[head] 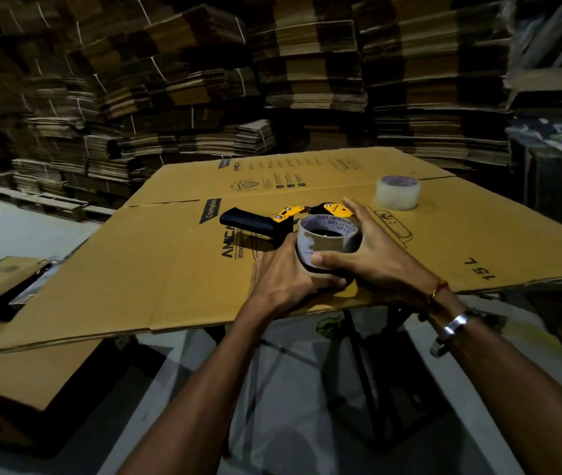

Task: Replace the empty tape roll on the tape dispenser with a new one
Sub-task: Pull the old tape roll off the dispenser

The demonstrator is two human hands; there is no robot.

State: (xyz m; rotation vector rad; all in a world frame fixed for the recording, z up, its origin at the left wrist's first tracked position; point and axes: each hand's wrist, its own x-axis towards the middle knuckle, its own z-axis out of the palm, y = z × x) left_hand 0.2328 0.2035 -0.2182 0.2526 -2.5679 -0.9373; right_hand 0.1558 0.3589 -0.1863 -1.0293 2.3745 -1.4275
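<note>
The dispenser (272,222) lies on its side on a flattened carton (170,269), handle pointing left. The empty core (328,242) sits on its hub. The left hand (283,279) grips the dispenser body below the core, fingers curled. The right hand (372,248) grasps the core, thumb near, fingers far. The new roll (398,193) stands apart, behind to the right.

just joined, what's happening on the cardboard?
A person is working on a tape dispenser lying on a flattened cardboard sheet. Both hands grip the empty tape roll, a bare core still on the dispenser: left hand from below, right hand around its side. The new clear tape roll stands untouched further back on the sheet.
</note>
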